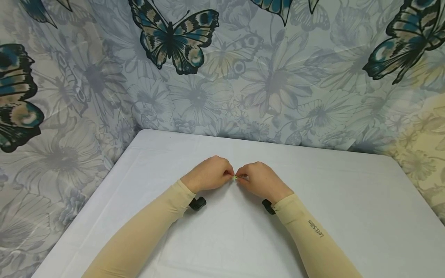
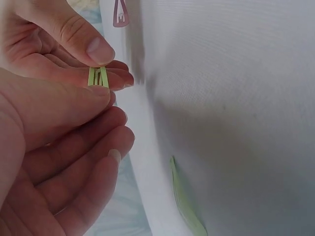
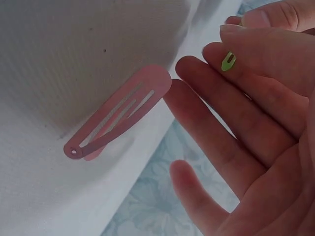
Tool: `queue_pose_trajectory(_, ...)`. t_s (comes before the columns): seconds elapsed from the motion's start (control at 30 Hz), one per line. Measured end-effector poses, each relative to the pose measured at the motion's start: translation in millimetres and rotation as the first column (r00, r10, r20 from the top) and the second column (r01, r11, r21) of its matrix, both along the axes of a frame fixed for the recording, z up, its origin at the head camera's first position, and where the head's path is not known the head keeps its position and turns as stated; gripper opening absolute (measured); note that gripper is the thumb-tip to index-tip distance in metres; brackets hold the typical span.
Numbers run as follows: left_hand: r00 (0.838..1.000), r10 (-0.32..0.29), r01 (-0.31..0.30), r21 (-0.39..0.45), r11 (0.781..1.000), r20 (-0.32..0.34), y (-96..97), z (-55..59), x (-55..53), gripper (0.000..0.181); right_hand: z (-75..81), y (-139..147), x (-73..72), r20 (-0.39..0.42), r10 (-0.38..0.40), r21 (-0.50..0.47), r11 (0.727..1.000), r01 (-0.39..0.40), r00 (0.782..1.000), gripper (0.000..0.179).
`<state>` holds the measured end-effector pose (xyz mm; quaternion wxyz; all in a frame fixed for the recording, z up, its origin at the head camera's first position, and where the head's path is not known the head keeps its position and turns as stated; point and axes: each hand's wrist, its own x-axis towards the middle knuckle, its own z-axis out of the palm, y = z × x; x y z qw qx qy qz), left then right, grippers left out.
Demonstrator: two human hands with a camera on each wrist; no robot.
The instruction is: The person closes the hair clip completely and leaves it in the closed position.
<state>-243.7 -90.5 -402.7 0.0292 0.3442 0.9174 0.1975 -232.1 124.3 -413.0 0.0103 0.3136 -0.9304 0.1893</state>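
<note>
Both hands meet above the middle of the table, each pinching a small light-green snap hair clip [image 1: 235,177] between thumb and fingers. My left hand [image 1: 210,173] holds it from the left, my right hand [image 1: 262,179] from the right. In the left wrist view the slotted middle of the green clip [image 2: 98,77] shows between the two thumbs; its ends are covered by fingers. A pointed green tip [image 3: 228,61] shows beneath the right thumb in the right wrist view. The right hand's other fingers are spread, while the left hand's are loosely bent.
A pink snap hair clip [image 3: 118,113] appears against the white cloth in the right wrist view, and a pink clip [image 2: 120,14] also in the left wrist view. Another slim green piece [image 2: 184,201] is low there. A white table [image 1: 347,216] meets butterfly-print fabric [image 1: 243,85] behind.
</note>
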Motion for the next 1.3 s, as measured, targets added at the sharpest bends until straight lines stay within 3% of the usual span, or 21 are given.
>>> queue_pose_trajectory(0.2, 1.000, 0.000, 0.000, -0.012, 1.000, -0.004, -1.6, 0.1, -0.6, 0.012, -1.0, -0.8, -0.5, 0.005, 0.015, -0.006, 1.000, -0.015, 1.000, 0.012)
queue_pose_trajectory(0.63, 1.000, -0.030, 0.030, 0.028, 0.999, -0.007, -4.3, 1.2, -0.8, 0.012, -1.4, 0.4, 0.8, -0.132, 0.069, -0.003, 0.998, -0.070, 0.989, 0.010)
queue_pose_trajectory(1.3, 0.994, -0.113, 0.113, 0.041, 0.993, -0.010, -9.6, 5.6, -4.8, 0.010, 1.5, -1.7, 1.2, -0.186, 0.091, -0.010, 0.995, -0.094, 0.978, 0.011)
